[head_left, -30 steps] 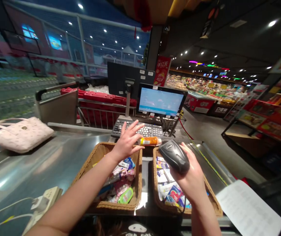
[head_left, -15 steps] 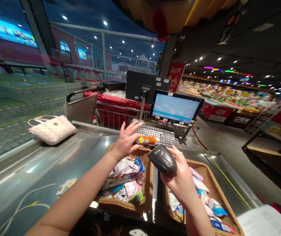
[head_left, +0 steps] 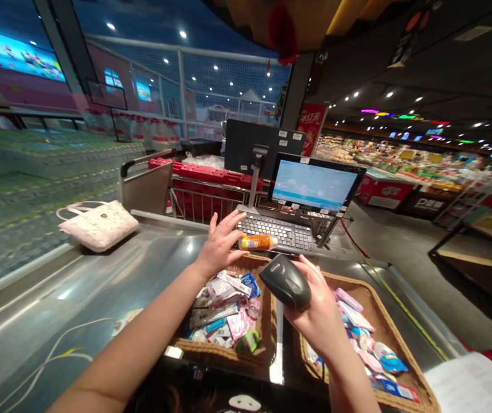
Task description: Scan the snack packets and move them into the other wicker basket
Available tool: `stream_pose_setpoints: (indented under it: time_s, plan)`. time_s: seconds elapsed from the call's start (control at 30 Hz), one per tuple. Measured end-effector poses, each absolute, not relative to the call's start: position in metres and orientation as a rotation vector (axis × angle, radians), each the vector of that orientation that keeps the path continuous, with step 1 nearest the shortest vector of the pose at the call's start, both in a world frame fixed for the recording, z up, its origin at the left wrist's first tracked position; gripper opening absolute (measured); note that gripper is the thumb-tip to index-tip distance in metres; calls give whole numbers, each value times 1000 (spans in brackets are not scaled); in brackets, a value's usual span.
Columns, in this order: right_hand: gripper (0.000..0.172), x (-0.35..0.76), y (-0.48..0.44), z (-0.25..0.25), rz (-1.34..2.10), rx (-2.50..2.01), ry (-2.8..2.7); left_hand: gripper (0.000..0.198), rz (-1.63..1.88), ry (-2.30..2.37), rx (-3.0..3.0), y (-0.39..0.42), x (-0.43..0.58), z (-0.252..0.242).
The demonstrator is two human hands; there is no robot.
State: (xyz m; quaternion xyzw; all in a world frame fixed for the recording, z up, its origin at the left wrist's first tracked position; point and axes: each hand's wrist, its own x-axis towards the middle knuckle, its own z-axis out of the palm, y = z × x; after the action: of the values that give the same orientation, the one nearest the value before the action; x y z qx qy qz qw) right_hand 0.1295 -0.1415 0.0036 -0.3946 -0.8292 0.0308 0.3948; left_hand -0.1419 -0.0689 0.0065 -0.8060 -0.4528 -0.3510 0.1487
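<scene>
My left hand (head_left: 220,244) grips the base end of a small orange bottle (head_left: 257,242) between thumb and fingers. The bottle lies sideways in the air before the keyboard, with a barcode label on its yellow end and its pale cap pointing right. Wrapped around a black handheld barcode scanner (head_left: 285,281) is my right hand (head_left: 317,304), and the scanner's head points toward the bottle. Below my left hand sits a wicker basket (head_left: 267,321) of small packets. A second wicker basket (head_left: 401,321) of packets lies under my right forearm, partly hidden by it.
A keyboard (head_left: 282,230) and a lit monitor (head_left: 315,184) stand at the back of the metal counter (head_left: 160,258). A pale handbag (head_left: 100,226) rests on the left. White cables (head_left: 46,361) run along the near left, and paper (head_left: 478,381) lies at the right.
The view has shifted slightly, so the baskets and screen sit a little further right. My left hand still has the bottle and my right hand the scanner, both nearly unmoved.
</scene>
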Motion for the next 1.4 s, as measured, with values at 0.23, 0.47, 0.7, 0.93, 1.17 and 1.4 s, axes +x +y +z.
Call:
stream_pose_setpoints:
  time_s: [0.23,0.47,0.7,0.93,1.17,1.4]
  plan:
    - [45,130,-141,-5,90,-1044,-2094,26,-991,-1321,-2374,-64,-148,-10]
    - [42,129,-140,-13,135,-1107,-2088,25,-962,-1395,-2453,-62,-155,-42]
    - [35,124,-136,-20,190,-1154,-2123,27,-886,-1453,-2551,-55,-161,-78]
    - [39,123,-130,-32,191,-1207,-2105,23,-760,-1480,-2696,-49,-158,-110]
    - [36,120,-130,-41,311,-1229,-2147,23,-690,-1582,-2810,-42,-154,-138]
    - [40,129,-133,-38,338,-1227,-2096,25,-321,-1808,-2738,-41,-155,-168]
